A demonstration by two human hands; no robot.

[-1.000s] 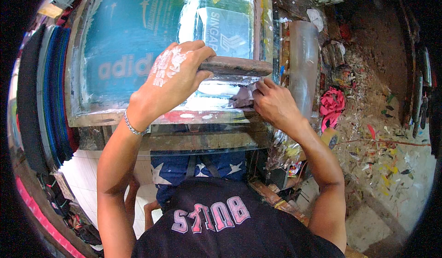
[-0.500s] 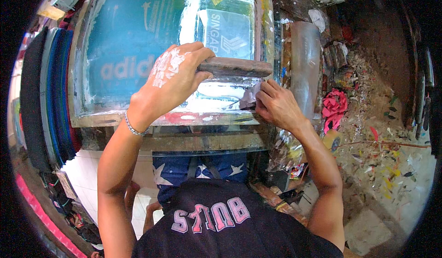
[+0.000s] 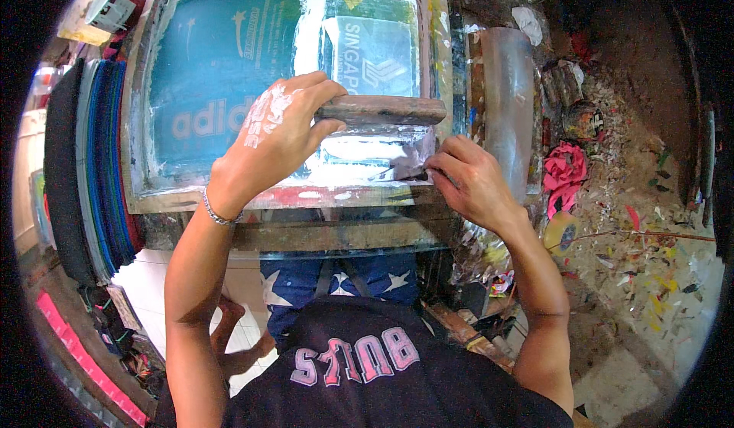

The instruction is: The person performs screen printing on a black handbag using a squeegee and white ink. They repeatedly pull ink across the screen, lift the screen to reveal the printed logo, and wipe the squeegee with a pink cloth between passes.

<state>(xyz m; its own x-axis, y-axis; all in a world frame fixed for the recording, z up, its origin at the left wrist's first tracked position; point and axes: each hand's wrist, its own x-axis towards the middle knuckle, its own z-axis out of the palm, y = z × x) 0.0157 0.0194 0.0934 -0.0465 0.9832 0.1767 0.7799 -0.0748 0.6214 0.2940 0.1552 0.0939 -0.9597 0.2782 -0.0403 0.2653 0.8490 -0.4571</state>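
Observation:
A wooden-framed screen (image 3: 183, 197) with blue-green mesh and white smears fills the upper middle. My left hand (image 3: 279, 134), marked with white paint, is closed on a long wooden-handled squeegee (image 3: 401, 109) lying crosswise over the screen's right part. Below the squeegee lies a band of white ink (image 3: 352, 157) with a small greyish piece (image 3: 405, 168) at its right end. My right hand (image 3: 468, 176) has its fingers curled at that piece, by the screen's right inner edge; whether it grips it is hard to make out.
Folded dark and blue fabrics (image 3: 103, 168) are stacked on the left, below paint containers (image 3: 113, 6). A clear roll (image 3: 506, 103) lies right of the screen, near pink crumpled material (image 3: 563, 176) and a tape roll (image 3: 558, 233). The surface (image 3: 642, 267) beyond is littered with scraps.
My right hand has shifted slightly right and down at the screen's right edge. My left hand and the squeegee have moved slightly left. The view has shifted a little.

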